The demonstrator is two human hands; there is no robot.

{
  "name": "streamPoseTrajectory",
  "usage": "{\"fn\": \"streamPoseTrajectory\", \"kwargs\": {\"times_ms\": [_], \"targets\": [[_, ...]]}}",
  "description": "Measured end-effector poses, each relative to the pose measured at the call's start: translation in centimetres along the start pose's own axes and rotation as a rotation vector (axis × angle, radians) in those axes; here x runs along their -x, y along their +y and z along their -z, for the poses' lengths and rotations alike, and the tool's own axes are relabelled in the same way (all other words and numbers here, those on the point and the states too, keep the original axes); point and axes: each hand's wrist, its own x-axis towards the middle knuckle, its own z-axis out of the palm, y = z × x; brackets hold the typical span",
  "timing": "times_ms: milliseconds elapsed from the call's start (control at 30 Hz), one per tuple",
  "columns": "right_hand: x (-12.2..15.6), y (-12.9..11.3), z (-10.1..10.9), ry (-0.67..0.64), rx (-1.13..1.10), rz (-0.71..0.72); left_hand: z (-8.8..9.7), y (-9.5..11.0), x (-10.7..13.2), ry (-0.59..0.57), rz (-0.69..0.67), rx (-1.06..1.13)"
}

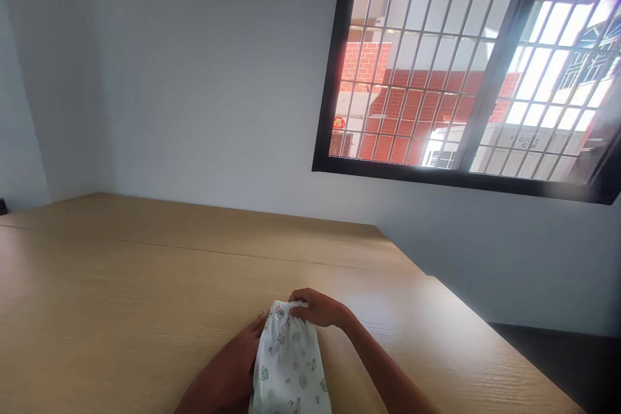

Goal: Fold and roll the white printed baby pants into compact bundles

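Pinching one printed white cloth (288,362) on the wooden table (145,259): right hand (315,308) fingers gathered on its top edge, left hand (228,362) fingers pressed together along its side (one barred window (422,71) up there too).

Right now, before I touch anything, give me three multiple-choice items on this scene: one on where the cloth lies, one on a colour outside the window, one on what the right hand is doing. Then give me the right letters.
1. Where is the white printed cloth?
A) On a wooden table top
B) On a chair seat
C) On a window sill

2. What colour is the wall seen through the window?
A) Blue
B) Red
C) Green

3. What is the right hand doing?
A) Lying flat, away from the cloth
B) Pressing on the window
C) Pinching the cloth's top edge

1: A, the light wooden table top shows around the cloth.
2: B, a brick wall shows red between the window bars.
3: C, its fingers curl over that edge.
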Motion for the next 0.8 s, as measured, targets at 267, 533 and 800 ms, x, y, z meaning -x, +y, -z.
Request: {"fn": "streamPoseTrajectory", "kwargs": {"times_ms": [267,533,800], "targets": [[-0.6,0.8,-1.2,0.123,0.077,-0.034,0.8,0.1,0.4,-0.034,0.009,-0.042],[-0.5,0.2,-1.9,0.196,0.208,-0.092,2.4,1.7,3.9,0.034,0.308,-0.191],[3.0,-5.4,-6.3,0.459,0.363,-0.141,-3.9,4.9,-0.8,-0.269,0.244,-0.43]]}}
